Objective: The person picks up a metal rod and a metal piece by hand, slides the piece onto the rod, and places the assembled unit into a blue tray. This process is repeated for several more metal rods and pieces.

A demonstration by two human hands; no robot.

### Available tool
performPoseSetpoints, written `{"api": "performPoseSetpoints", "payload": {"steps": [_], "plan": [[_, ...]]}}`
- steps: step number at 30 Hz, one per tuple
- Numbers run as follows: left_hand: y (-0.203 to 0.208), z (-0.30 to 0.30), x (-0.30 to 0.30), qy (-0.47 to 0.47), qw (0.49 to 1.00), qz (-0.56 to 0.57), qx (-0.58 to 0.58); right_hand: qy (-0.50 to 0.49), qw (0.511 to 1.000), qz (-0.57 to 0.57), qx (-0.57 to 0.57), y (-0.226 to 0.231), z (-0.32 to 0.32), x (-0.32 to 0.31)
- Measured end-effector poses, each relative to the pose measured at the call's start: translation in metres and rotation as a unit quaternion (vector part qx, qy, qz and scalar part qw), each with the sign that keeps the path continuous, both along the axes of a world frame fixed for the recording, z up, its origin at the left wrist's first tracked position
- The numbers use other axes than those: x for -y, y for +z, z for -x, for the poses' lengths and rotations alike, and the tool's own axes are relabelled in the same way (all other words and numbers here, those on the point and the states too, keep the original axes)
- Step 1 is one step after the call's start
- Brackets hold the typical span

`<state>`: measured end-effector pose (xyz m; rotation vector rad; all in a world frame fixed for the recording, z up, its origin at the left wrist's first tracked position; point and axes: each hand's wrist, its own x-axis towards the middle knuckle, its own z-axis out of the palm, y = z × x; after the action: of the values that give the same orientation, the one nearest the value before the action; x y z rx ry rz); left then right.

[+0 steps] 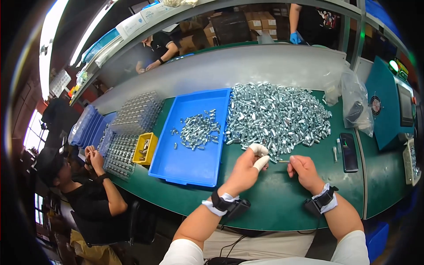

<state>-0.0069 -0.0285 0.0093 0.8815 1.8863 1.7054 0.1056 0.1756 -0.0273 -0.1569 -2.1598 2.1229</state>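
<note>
My left hand (245, 171), with white covers on the thumb and a finger, is closed in a pinch at the near edge of a heap of small silver metal parts (282, 115). What sits between its fingertips is mostly hidden; it looks like one of these parts. Just right of it, my right hand (305, 171) pinches a thin metal rod (283, 161), its tip pointing left toward the left fingertips. A blue tray (190, 170) lies left of the heap, holding a smaller pile of similar silver parts (198, 131).
Left of the tray stand a yellow bin (153, 149) and clear plastic trays (138, 108) of parts. A phone (349, 153), a plastic bag (356, 108) and a teal machine (386, 106) are at right. A co-worker (84, 194) sits at left; two people are behind the partition (282, 62).
</note>
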Motion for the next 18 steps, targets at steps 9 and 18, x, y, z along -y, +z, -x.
{"api": "performPoseSetpoints", "payload": {"steps": [9, 18], "plan": [[-0.019, -0.008, -0.018, -0.025, 0.996, -0.032, 0.076, 0.000, 0.999, -0.037, -0.015, 0.004, 0.001, -0.003], [-0.014, -0.010, -0.012, 0.006, 0.996, -0.028, 0.082, 0.030, 0.998, -0.064, 0.003, 0.007, 0.005, 0.002]]}}
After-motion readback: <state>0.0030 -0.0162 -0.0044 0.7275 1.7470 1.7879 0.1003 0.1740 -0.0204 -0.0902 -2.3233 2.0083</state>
